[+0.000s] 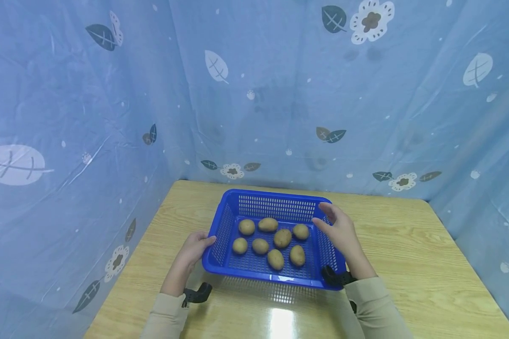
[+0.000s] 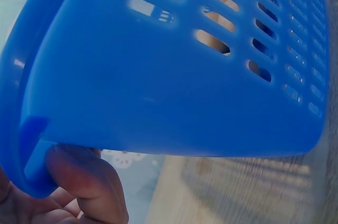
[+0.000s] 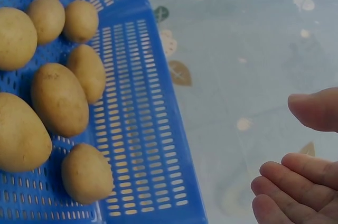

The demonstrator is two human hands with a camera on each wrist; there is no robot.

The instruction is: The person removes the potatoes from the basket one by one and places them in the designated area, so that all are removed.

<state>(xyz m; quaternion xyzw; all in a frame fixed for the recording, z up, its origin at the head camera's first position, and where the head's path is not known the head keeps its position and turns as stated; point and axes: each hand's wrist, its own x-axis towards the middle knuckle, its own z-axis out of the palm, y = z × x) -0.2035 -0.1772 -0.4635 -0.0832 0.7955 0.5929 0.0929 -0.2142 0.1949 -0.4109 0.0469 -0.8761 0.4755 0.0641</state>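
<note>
A blue plastic basket (image 1: 275, 195) with slotted walls stands on a wooden table (image 1: 407, 245) and holds several potatoes (image 1: 282, 238). My left hand (image 1: 205, 242) grips the basket's near-left rim. In the left wrist view its fingers (image 2: 87, 182) curl under the rim of the basket (image 2: 174, 76). My right hand (image 1: 326, 216) hovers over the basket's right side with relaxed fingers and holds nothing. In the right wrist view the right hand (image 3: 301, 176) is apart from the basket (image 3: 137, 129), beside the potatoes (image 3: 58, 100).
A blue curtain (image 1: 280, 94) printed with leaves and flowers closes in the table at the back, left and right. Bare tabletop lies right of the basket and in front of it, where a light glare (image 1: 282, 322) shows. Black wrist mounts (image 1: 197, 294) sit on both arms.
</note>
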